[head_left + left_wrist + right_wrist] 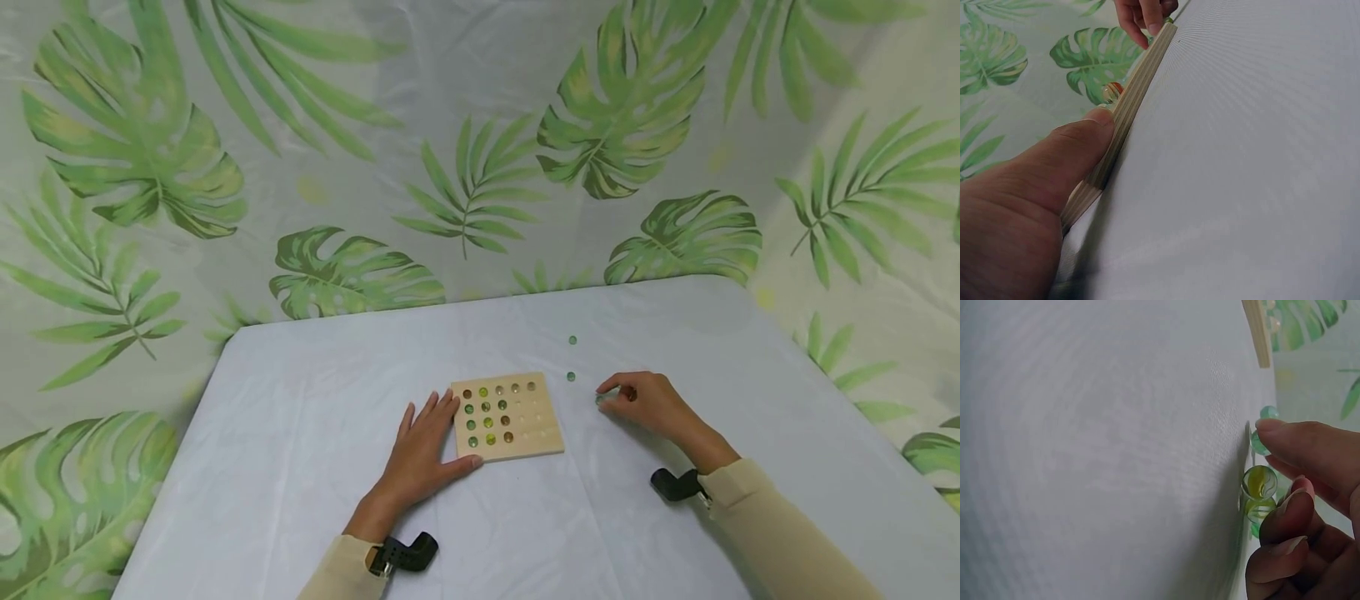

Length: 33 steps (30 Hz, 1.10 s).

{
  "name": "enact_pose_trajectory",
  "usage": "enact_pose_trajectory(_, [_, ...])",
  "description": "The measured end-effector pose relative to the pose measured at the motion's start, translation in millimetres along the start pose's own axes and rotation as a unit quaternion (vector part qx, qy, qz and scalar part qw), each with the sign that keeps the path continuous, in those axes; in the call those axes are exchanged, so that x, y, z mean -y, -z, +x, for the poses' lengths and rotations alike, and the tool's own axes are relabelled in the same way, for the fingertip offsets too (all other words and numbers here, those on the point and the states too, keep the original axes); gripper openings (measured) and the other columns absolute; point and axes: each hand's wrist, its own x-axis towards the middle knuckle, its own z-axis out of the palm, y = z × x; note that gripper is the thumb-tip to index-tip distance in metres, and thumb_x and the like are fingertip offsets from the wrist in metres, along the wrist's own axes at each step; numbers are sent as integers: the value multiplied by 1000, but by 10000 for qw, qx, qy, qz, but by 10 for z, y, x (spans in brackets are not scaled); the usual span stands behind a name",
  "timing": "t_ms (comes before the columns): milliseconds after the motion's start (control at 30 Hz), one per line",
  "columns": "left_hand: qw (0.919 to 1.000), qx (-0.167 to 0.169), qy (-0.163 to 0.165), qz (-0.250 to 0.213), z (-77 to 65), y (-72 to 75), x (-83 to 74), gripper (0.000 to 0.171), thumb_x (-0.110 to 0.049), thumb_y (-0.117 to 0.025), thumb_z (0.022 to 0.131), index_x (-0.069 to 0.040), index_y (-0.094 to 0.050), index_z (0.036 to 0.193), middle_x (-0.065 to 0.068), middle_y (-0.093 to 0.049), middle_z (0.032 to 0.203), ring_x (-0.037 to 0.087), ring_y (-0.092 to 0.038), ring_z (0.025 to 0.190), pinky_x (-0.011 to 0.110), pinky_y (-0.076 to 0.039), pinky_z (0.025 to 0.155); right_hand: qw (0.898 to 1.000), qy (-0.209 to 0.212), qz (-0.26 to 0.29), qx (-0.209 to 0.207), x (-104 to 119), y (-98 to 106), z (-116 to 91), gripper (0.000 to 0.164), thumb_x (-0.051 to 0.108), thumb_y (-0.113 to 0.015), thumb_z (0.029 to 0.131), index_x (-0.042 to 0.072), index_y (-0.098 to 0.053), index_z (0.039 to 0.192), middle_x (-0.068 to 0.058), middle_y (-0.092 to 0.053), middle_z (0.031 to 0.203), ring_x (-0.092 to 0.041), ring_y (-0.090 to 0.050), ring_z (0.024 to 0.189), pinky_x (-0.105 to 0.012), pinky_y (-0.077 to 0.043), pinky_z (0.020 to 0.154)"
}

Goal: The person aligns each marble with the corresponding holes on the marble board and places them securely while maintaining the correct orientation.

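Observation:
My left hand (423, 454) lies along the left side of a light wooden board (553, 437), fingers stretched out and thumb at its near edge. Rows of glass marbles sit in the board's hollows, green, yellow, brown and clear; bare hollows show at its lower right. In the left wrist view, an orange-striped marble (1112, 92) is close to the thumb (1079, 140). To the right of the board, my right hand (654, 408) pinches a green marble (1260, 443) between thumb and forefinger. Yellow-swirled marbles (1260, 482) show beside its curled fingers in the right wrist view.
Two green marbles, one farther (573, 340) and one nearer (571, 377), lie on the white cloth (322, 400) between the board and the right hand. A leaf-patterned curtain (495, 100) hangs behind the table. Each wrist wears a small black camera (411, 552).

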Motion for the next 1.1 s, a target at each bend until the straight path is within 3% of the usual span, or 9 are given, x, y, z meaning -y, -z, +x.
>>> enact_pose_trajectory(533, [10000, 51, 19, 3, 4, 8, -7, 94, -59, -67, 81, -6, -31, 151, 6, -26, 157, 27, -18, 146, 50, -2, 117, 10000, -69, -25, 66, 31, -9, -1, 13, 17, -74, 84, 14, -75, 97, 3, -53, 64, -15, -46, 60, -26, -39, 53])
enact_pose_trajectory(1100, [10000, 53, 15, -14, -1, 8, -1, 94, -59, -67, 81, -7, -31, 151, 5, -25, 158, 26, -17, 146, 49, -3, 118, 9985, 485, 266, -51, 287, -139, 132, 12, 16, -74, 85, 13, -75, 96, 5, -54, 63, -12, -45, 58, -25, -39, 52])
